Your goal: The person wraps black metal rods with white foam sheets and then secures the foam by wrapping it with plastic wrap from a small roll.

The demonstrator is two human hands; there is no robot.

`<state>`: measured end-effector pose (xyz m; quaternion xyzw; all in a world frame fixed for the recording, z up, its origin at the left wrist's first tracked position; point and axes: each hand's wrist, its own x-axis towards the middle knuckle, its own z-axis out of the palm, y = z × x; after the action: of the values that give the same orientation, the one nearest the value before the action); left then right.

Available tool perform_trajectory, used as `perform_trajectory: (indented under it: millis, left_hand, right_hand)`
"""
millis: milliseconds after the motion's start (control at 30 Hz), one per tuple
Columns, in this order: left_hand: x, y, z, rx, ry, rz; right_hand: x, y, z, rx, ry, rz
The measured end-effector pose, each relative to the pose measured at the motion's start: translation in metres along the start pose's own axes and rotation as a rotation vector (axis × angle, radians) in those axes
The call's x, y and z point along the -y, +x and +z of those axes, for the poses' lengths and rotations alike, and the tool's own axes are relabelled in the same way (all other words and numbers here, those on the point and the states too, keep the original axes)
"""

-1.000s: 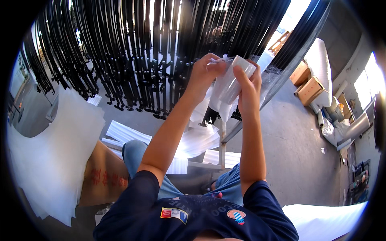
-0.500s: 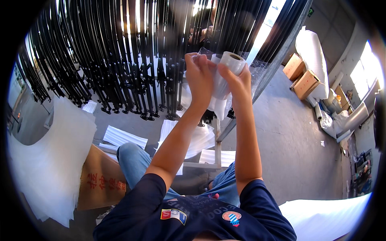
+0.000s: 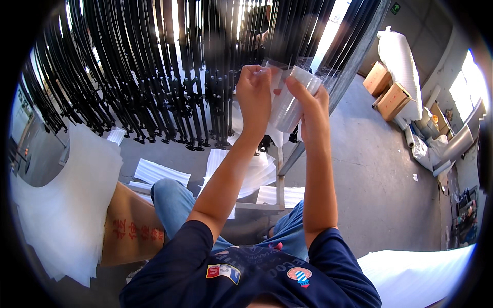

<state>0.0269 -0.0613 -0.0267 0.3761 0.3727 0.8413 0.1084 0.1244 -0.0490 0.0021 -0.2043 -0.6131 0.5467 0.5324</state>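
My right hand (image 3: 314, 114) is wrapped round a roll of clear plastic film (image 3: 288, 109), which tilts with its top toward the right. My left hand (image 3: 254, 97) is closed in a pinch on the loose film (image 3: 278, 65) that comes off this roll. Both hands are raised in front of a dense row of long thin black metal bars (image 3: 200, 72), which hang from above and have fittings at their lower ends. White foam (image 3: 277, 136) shows just below the roll, between my forearms.
A grey metal frame post (image 3: 354, 66) slants up on the right. White foam sheets (image 3: 162, 172) lie on the floor below the bars. A foam stack (image 3: 67, 195) drapes over a cardboard box (image 3: 131, 226) at left. Cartons (image 3: 393, 100) and a large white roll (image 3: 400, 61) stand far right.
The roll has tipped, so its open end no longer faces me. My right hand has turned with it and shifted slightly right, while my left hand stays pinched on the film.
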Motion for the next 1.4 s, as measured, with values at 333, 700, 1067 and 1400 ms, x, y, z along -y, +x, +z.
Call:
perform_trajectory:
  millis: [333,700,1067,1400]
  left_hand:
    - [0.010,0.014,-0.009,0.093,-0.087,0.089]
    - [0.027,0.050,0.011,0.049,0.171,0.109]
    - [0.039,0.054,0.004,0.392,-0.179,-0.359]
    - [0.032,0.044,-0.003,0.410,-0.095,-0.133]
  right_hand:
    - [-0.001,0.006,-0.002,0.061,0.093,0.011]
    - [0.010,0.023,0.015,-0.284,-0.465,-0.130]
    - [0.003,0.025,0.013,-0.363,-0.482,-0.135]
    - [0.001,0.014,-0.014,0.071,-0.068,-0.028]
